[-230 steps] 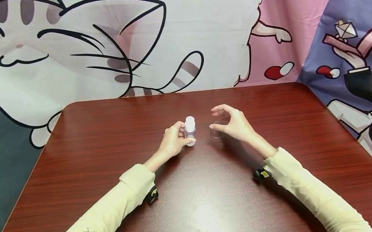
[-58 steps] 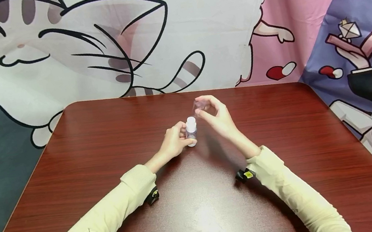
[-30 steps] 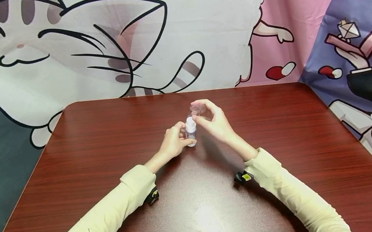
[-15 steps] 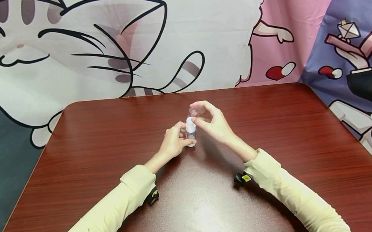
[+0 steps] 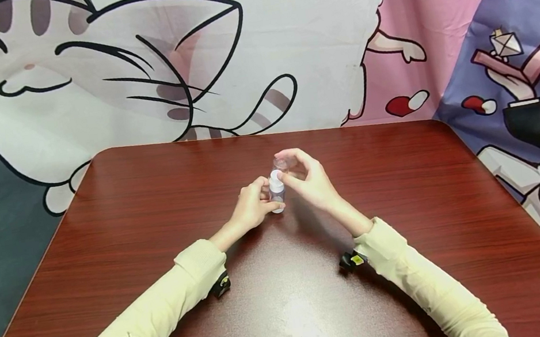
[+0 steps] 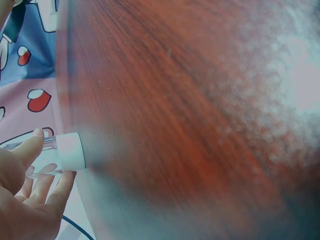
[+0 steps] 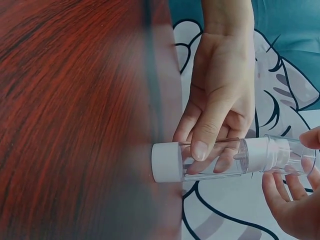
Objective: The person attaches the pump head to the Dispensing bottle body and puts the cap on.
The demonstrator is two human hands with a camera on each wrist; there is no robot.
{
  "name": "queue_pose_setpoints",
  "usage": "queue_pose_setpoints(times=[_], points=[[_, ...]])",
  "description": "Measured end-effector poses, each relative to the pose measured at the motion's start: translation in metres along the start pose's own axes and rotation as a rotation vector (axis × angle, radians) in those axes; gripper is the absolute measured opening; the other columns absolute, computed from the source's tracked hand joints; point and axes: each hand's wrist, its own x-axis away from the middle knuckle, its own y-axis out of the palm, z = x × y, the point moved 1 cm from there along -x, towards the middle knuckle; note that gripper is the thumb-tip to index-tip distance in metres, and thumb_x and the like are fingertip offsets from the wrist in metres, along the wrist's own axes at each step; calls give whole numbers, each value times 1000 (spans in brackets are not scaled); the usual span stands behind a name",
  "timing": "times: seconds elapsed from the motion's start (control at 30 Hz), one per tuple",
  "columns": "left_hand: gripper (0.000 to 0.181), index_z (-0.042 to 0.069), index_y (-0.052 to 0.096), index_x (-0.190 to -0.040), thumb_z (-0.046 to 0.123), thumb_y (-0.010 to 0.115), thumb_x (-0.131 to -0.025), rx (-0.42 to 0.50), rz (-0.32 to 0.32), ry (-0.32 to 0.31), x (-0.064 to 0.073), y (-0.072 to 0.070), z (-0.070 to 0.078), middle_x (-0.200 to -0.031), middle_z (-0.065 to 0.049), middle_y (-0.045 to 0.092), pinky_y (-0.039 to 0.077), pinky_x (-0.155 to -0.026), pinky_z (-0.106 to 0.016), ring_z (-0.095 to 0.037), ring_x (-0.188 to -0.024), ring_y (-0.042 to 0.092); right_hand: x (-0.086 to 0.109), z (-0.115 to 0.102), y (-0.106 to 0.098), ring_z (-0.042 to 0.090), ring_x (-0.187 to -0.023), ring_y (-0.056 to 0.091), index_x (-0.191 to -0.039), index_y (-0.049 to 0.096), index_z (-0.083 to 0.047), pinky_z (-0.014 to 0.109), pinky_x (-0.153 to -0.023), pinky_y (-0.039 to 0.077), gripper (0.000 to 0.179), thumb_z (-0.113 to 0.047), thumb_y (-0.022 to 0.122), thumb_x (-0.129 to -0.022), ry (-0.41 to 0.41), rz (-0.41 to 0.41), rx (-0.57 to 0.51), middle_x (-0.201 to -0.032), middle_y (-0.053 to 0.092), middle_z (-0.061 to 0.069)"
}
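My left hand (image 5: pixel 249 205) holds a clear pump bottle (image 5: pixel 276 184) with a white collar and white base, upright on the table. In the right wrist view the thumb and fingers lie round its see-through body, just above the white base (image 7: pixel 166 162). The left wrist view shows the same base (image 6: pixel 71 151) beyond the fingertips. My right hand (image 5: pixel 316 186) pinches a clear cap (image 5: pixel 279 162) between thumb and fingers at the bottle's top. Seen from the right wrist, the transparent cap (image 7: pixel 299 156) surrounds the white pump head, its open end near the collar.
Both hands work over the far half of a glossy reddish-brown wooden table (image 5: pixel 149 198). Behind its far edge hangs a cloth backdrop (image 5: pixel 313 39) with cartoon drawings. A small black device (image 5: pixel 352 261) sits at the right wrist, another (image 5: pixel 221 284) at the left.
My right hand has lifted the clear cap from beside the bottle, carried it up and left, then lowered it over the pump head. The left hand and bottle have stayed almost still.
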Motion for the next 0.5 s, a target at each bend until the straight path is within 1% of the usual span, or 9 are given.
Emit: queue_pose_setpoints(times=[0.17, 0.27, 0.4, 0.5], points=[[38, -2, 57, -104, 6, 81, -75, 2, -5, -2, -1, 0, -1, -97, -19, 72, 59, -75, -31, -26, -89, 72, 3, -12, 1, 20, -103, 59, -123, 54, 8, 47, -100, 49, 36, 4, 61, -88, 14, -18, -8, -113, 61, 26], [38, -2, 57, -105, 6, 80, -75, 5, -8, -5, -1, 0, -2, -98, -19, 72, 59, -76, -31, -26, -90, 72, 4, -10, 1, 20, -103, 61, -123, 55, 7, 43, -99, 50, 36, 4, 61, -88, 12, -21, 8, -113, 62, 25], [38, -2, 57, -105, 7, 80, -75, 3, -8, 0, -1, 0, -2, -97, -18, 72, 58, -74, -30, -25, -88, 72, 3, 3, 0, 21, -105, 62, -122, 59, 0, 37, -97, 52, 35, 0, 63, -87, -5, -17, 25, -115, 65, 19], [38, -2, 57, -104, 7, 80, -75, 1, -7, 3, -1, 0, -2, -95, -18, 72, 58, -74, -29, -25, -87, 72, 3, 5, 1, 24, -106, 62, -121, 60, -2, 38, -97, 52, 34, -2, 64, -87, -9, -17, 28, -116, 65, 18]])
